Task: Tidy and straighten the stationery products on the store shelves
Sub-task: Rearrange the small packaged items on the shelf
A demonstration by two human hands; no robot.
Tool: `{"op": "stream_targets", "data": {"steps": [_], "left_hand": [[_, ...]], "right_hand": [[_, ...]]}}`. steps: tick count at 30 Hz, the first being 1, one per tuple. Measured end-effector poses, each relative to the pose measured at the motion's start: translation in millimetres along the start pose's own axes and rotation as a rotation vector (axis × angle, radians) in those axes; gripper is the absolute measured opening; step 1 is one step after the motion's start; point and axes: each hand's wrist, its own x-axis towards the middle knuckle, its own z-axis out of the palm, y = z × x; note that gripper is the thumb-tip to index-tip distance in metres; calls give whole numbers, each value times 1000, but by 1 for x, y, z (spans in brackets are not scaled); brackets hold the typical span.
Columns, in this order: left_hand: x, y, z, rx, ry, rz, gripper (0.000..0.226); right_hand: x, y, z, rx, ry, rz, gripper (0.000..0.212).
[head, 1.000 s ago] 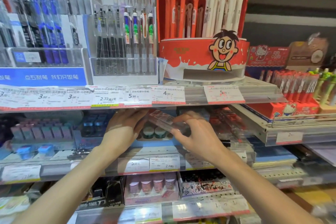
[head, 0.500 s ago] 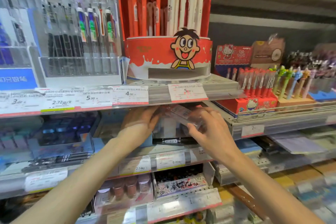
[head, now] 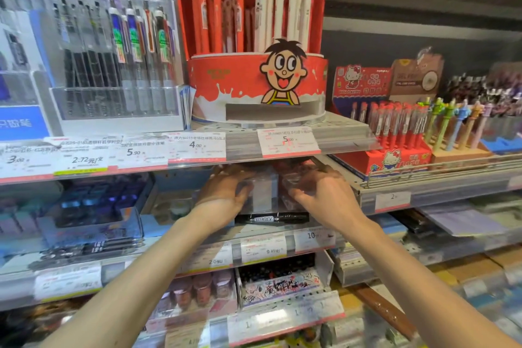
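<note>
both hands under upper shelf lip. left hand and right hand curl round clear plastic box from either side, box squarely between them. black marker lies crosswise just below, long axis left-right, roughly equidistant.

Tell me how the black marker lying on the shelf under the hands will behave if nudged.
The black marker lies on its side on the shelf, its barrel apparently round, so it would probably roll. It looks rigid and likely light. It lies near the front edge, so a forward nudge might drop it.
</note>
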Motion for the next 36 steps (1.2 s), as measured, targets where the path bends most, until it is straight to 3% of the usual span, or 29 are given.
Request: {"op": "stream_targets", "data": {"steps": [9, 21, 24, 28, 36], "left_hand": [[-3, 1, 5, -5, 36, -21, 34], [-14, 6, 3, -113, 90, -58, 46], [-30, 6, -4, -125, 179, 15, 45], [-68, 3, -8, -28, 346, 92, 25], [-118, -15, 3, 70, 150, 81, 17]], "right_hand": [[7, 8, -2, 50, -160, -65, 28], [0, 9, 6, 128, -92, -33, 27], [-1, 10, 9, 143, -55, -28, 26], [-4, 10, 15, 117, 10, -47, 26], [-8, 9, 19, 25, 90, -93, 31]]}}
